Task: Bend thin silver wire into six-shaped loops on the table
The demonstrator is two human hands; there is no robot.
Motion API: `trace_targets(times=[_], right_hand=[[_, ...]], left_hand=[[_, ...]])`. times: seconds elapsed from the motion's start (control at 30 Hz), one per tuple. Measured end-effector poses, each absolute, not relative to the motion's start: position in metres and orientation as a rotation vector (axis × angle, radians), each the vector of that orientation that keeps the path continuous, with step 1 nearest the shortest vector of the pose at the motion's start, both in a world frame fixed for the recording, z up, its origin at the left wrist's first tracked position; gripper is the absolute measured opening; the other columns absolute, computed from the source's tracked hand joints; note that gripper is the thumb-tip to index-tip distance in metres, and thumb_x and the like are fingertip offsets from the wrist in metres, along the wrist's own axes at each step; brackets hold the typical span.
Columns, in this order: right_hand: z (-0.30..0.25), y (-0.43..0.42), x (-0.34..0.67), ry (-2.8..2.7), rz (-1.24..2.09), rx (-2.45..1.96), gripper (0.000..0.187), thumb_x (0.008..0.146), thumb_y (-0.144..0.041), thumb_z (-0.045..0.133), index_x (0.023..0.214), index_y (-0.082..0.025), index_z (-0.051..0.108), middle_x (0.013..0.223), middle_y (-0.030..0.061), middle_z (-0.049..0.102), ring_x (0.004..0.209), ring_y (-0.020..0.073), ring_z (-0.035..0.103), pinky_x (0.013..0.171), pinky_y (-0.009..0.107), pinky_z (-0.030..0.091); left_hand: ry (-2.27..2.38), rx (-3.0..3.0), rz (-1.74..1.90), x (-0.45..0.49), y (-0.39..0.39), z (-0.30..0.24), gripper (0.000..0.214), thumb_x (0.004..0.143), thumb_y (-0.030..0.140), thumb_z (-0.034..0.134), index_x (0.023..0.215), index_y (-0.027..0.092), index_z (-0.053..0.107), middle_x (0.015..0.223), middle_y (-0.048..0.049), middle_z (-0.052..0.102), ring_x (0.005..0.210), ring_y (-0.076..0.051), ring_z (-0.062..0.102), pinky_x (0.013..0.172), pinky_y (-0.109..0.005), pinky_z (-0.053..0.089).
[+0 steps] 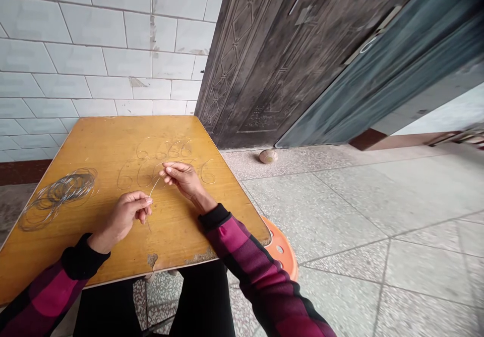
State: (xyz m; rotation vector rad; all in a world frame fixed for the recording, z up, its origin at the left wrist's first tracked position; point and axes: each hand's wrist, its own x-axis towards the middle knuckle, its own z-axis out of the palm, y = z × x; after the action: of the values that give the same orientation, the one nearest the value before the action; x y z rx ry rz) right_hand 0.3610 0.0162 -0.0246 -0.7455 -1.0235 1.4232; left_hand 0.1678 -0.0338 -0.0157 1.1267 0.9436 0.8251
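A thin piece of wire (155, 186) runs between my two hands above the yellow wooden table (106, 140). My left hand (126, 215) pinches its lower end with closed fingers. My right hand (182, 176) pinches the upper end, fingers pressed together. Just beyond my hands, several bent wire loops (162, 163) lie flat on the table in two rows. A pile of dark wire rings (60, 193) sits near the table's left edge.
An orange plastic stool (282, 251) stands under the table's right corner. A small round object (268, 156) lies on the stone floor by a dark carved door (287, 54). White tiled wall (94, 49) stands behind the table. The table's near edge is chipped.
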Motion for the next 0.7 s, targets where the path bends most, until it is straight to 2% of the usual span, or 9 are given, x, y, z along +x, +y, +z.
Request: trace_targets(times=[0.23,0.5,0.7], right_hand=[[-0.017,0.018,0.368,-0.892,1.395,-0.704,0.028,0.062,-0.033,0.082,0.084,-0.019,0.072,0.072,-0.0003,0.072,0.057,0.0066,0.061,0.05,0.016,0.047],[-0.017,0.017,0.366,-0.871,1.394,-0.642,0.026,0.064,-0.034,0.081,0.083,-0.019,0.072,0.08,0.0011,0.073,0.066,0.0077,0.065,0.057,0.016,0.053],[-0.028,0.012,0.35,-0.915,1.471,-0.662,0.038,0.063,-0.027,0.082,0.099,-0.023,0.07,0.09,-0.0007,0.073,0.067,0.0074,0.067,0.061,0.018,0.054]], left_hand=[[0.924,1.16,0.776,0.169,-0.036,-0.02,0.024,0.071,0.034,0.069,0.062,0.014,0.058,0.059,-0.0003,0.061,0.042,-0.006,0.048,0.045,-0.021,0.037],[0.849,1.073,0.804,0.167,-0.032,-0.017,0.021,0.071,0.031,0.073,0.071,0.013,0.062,0.068,-0.0028,0.066,0.052,-0.007,0.052,0.049,-0.019,0.041],[0.812,0.879,0.974,0.164,-0.026,-0.009,0.023,0.064,0.026,0.079,0.071,0.012,0.062,0.065,-0.0018,0.065,0.053,-0.007,0.054,0.049,-0.017,0.042]])
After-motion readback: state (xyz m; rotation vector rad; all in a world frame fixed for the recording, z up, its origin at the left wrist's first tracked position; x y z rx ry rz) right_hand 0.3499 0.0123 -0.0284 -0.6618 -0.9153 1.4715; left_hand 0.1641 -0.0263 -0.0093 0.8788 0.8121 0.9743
